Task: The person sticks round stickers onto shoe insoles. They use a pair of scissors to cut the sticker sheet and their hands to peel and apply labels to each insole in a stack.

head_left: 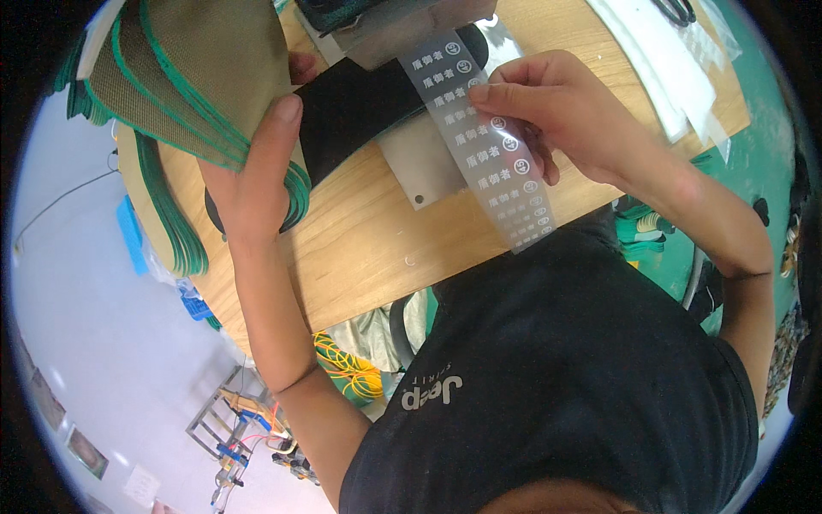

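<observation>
My left hand [261,167] presses its thumb on a stack of tan insoles with green edges [201,73] and holds a black insole [355,111] whose tip lies under a grey metal press head [398,30]. My right hand [535,107] pinches a long clear film strip with rows of white printed marks [488,150]. The strip runs from under the press head down across a metal base plate [428,167] and over the front edge of the wooden table [377,240].
More tan and green insoles [163,214] hang off the table's left side. White sheets [655,51] lie at the table's far right. Below the table sit yellow cords [351,368], a blue object [133,231] and a small metal frame with wires [244,424].
</observation>
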A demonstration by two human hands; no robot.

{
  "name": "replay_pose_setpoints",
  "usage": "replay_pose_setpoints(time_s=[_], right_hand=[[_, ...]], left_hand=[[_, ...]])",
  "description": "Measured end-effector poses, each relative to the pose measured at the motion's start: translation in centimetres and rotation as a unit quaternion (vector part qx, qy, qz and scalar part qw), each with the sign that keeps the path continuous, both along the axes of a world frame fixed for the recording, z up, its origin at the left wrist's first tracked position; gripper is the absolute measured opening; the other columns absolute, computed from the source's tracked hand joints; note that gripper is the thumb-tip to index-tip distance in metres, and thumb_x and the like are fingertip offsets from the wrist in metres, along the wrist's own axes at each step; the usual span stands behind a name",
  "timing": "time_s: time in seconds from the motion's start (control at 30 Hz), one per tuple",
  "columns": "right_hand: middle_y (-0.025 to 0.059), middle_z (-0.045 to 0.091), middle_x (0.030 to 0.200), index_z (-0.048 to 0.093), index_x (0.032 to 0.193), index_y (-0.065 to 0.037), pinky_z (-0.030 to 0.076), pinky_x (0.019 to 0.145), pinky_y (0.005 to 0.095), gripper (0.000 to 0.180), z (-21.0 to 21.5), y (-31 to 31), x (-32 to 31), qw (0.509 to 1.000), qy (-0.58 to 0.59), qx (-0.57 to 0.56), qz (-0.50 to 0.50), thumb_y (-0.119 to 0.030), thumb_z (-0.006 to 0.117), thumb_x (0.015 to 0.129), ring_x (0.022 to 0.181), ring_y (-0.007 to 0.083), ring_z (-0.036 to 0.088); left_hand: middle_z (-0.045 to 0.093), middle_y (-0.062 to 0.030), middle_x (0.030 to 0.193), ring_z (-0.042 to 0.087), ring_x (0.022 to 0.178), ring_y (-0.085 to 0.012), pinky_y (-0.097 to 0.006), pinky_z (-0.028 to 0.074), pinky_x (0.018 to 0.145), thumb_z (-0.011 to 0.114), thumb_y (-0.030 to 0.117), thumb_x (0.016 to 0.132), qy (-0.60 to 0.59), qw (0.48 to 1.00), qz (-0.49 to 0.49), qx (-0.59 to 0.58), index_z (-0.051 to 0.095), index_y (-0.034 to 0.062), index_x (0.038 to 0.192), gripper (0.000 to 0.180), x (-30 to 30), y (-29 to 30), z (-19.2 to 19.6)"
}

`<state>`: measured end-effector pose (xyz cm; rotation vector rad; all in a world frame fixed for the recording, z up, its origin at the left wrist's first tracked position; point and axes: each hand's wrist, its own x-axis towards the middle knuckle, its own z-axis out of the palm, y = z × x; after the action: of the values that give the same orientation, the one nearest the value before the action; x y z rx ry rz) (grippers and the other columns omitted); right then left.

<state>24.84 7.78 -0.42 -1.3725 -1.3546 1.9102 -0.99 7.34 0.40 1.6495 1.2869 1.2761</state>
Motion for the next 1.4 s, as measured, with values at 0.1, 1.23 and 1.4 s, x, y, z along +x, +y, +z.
replay_pose_setpoints(time_s=[0.1,1.23,1.4], right_hand=[[0.0044,0.057,0.054,0.063,0.079,0.000,0.041,0.033,0.0212,0.028,-0.02,-0.05,0.04,1.000,0.006,0.007,-0.004,-0.023,0.058,0.094,0.039,0.0094,0.054],[0.0048,0.058,0.053,0.065,0.091,0.003,0.041,0.034,0.0172,0.031,-0.03,0.07,-0.24,0.999,-0.026,0.024,0.013,-0.027,0.058,0.097,0.038,0.0081,0.055],[0.0041,0.057,0.054,0.062,0.075,-0.001,0.040,0.032,0.0222,0.028,-0.07,-0.20,-0.25,1.000,0.003,0.029,-0.003,-0.023,0.059,0.093,0.038,0.0101,0.052]], left_hand=[[0.067,-0.0144,0.107,0.064,0.100,-0.0220,-0.032,0.049,0.087,0.067,0.016,0.079,-0.002,1.000,0.016,-0.015,0.061,-0.0031,0.113,0.039,0.14,-0.06,-0.24],[0.067,-0.0126,0.103,0.064,0.095,-0.0187,-0.030,0.051,0.082,0.068,0.015,0.084,-0.021,0.999,-0.030,0.021,0.062,-0.0014,0.112,0.033,-0.27,0.37,-0.46],[0.068,-0.0126,0.103,0.064,0.095,-0.0187,-0.030,0.050,0.083,0.068,0.016,0.085,-0.024,0.999,-0.028,0.032,0.063,-0.0011,0.111,0.031,-0.15,0.37,-0.60]])
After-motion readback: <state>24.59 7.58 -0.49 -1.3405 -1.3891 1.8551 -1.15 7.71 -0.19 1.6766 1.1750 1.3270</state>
